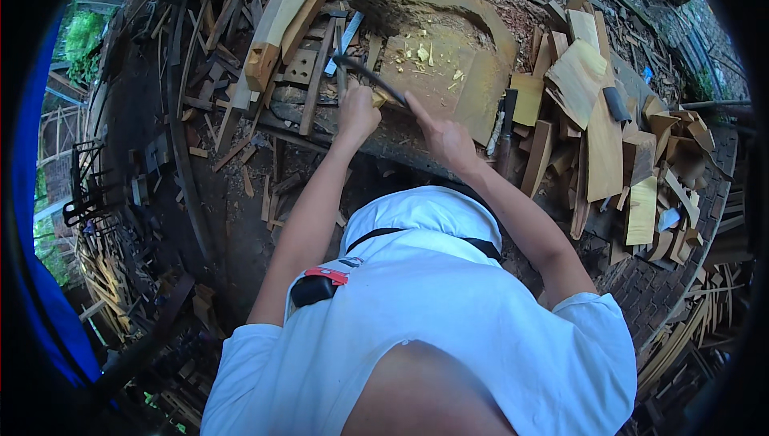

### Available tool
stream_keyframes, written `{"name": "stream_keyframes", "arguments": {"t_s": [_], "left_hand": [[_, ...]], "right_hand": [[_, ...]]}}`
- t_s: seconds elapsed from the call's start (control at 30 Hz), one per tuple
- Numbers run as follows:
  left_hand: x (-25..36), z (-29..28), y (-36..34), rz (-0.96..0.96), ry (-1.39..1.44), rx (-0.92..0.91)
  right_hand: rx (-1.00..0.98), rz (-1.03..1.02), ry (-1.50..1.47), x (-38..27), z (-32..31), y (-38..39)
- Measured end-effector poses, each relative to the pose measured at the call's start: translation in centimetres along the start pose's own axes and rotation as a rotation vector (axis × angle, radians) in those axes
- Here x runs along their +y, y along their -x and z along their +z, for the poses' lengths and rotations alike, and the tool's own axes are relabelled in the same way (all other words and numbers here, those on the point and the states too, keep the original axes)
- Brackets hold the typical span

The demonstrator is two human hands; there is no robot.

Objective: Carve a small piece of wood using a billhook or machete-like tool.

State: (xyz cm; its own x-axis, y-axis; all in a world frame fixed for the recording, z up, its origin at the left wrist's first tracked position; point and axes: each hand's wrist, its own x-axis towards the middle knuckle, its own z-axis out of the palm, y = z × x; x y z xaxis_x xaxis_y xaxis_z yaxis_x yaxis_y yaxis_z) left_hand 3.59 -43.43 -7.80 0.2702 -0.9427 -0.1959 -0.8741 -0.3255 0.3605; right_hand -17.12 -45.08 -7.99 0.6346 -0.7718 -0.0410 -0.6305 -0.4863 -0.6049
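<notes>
1. In the head view, our left hand (359, 117) was closed around a small yellow wood piece (379, 98), mostly hidden, by the near edge of the worktop (398, 133).
2. Our right hand (450, 141) gripped the near end of a dark bar (370, 75), index finger stretched out; the bar slanted just beyond the wood piece.
3. Toward the far edge, we had a hollowed brown slab (494, 21) with pale shavings (424, 53) scattered in its recess.
4. Past its right edge we saw heaped offcuts (605, 144).
</notes>
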Motion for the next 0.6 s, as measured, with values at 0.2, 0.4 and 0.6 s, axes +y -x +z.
{"name": "stream_keyframes", "arguments": {"t_s": [0.2,0.4,0.6], "left_hand": [[-0.4,0.5,0.4,0.020,-0.006,0.022],[0.3,-0.1,0.2,-0.014,0.013,0.047],[-0.3,0.3,0.6,-0.081,-0.001,-0.020]], "right_hand": [[-0.069,0.023,-0.009,0.7,1.3,0.1],[0.028,0.002,-0.049,0.0,0.4,0.5],[-0.185,0.095,0.061,-0.2,-0.3,0.1]]}}
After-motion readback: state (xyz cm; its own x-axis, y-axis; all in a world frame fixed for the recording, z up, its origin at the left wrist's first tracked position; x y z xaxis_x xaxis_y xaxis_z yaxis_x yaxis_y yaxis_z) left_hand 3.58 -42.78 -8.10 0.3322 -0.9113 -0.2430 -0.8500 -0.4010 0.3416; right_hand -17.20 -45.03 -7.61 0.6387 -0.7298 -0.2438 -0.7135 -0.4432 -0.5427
